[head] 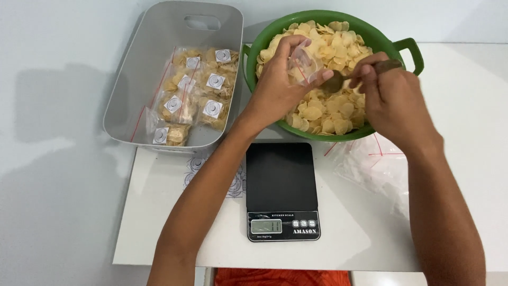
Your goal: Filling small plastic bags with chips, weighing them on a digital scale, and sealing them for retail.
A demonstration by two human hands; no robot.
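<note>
Over the green bowl (270, 39) of pale chips (328, 108) at the counter's (159, 212) far edge, the left hand (278, 87) has its grip pinched on a small clear plastic bag (304, 66). The right hand (389, 95) has its grip closed around a wooden-handled spoon (338, 80) whose tip meets the bag's mouth. A black kitchen scale (282, 182) sits at the near edge. A grey tub (127, 90) of filled packets (193, 98) stands at the far left corner.

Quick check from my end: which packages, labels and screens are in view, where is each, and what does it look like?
Filled clear bags: in the grey bin, red zip strips, round white labels.
Label sheet: flat between bin and scale, partly hidden.
Scale screen: small grey rectangle, scale's front edge.
Empty clear bags: right of scale.
Open clear bag: in left hand, over the green bowl.
</note>
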